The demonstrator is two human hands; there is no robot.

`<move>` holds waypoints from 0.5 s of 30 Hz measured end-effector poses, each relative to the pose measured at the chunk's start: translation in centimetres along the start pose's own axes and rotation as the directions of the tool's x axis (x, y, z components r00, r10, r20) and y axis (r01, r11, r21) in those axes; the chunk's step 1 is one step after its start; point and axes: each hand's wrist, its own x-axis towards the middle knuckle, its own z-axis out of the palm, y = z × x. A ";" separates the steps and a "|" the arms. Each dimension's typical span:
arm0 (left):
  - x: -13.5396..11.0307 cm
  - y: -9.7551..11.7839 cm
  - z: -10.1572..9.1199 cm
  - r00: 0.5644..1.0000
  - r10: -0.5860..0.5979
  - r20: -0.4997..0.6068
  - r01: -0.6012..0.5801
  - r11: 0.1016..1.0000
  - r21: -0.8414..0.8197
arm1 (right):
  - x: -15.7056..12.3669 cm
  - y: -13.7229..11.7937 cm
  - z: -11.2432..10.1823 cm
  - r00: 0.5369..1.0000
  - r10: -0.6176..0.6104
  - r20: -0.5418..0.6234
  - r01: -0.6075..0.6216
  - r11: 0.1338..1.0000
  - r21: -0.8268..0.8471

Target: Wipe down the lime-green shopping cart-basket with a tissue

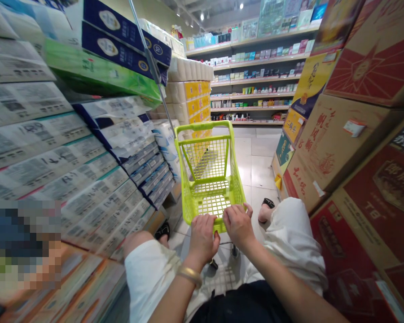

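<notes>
A lime-green plastic shopping basket on wheels (208, 168) stands in the aisle right in front of me, with nothing inside it. My left hand (202, 237) is closed over its near rim, with a gold bangle on that wrist. Beside it, my right hand (238, 225) grips the same rim, fingers curled over the edge. My knees in white shorts show on both sides of the basket, and my sandalled feet rest on the tiled floor.
Stacked tissue and toilet-paper packs (87, 170) wall the left side. Large red and brown cartons (357, 148) are piled on the right. A narrow tiled aisle (256, 161) runs ahead to shelves of small goods (256, 76). A metal pole (151, 63) leans at the left.
</notes>
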 end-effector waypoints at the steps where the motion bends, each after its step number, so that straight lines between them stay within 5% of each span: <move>1: 0.0 -0.1 -0.1 1.000 -0.005 0.003 0.005 1.000 0.000 | -0.1 -0.5 0.3 1.000 -0.012 0.008 0.012 1.000 0.009; 7: -0.4 -0.4 -0.7 1.000 0.000 0.011 0.000 1.000 -0.002 | -0.2 -0.4 0.0 0.995 -0.100 0.009 0.100 0.994 0.033; 15: -0.3 -0.1 -0.5 1.000 0.005 0.017 -0.005 1.000 -0.025 | 0.4 2.6 -1.2 0.996 -0.008 -0.091 0.011 0.999 0.032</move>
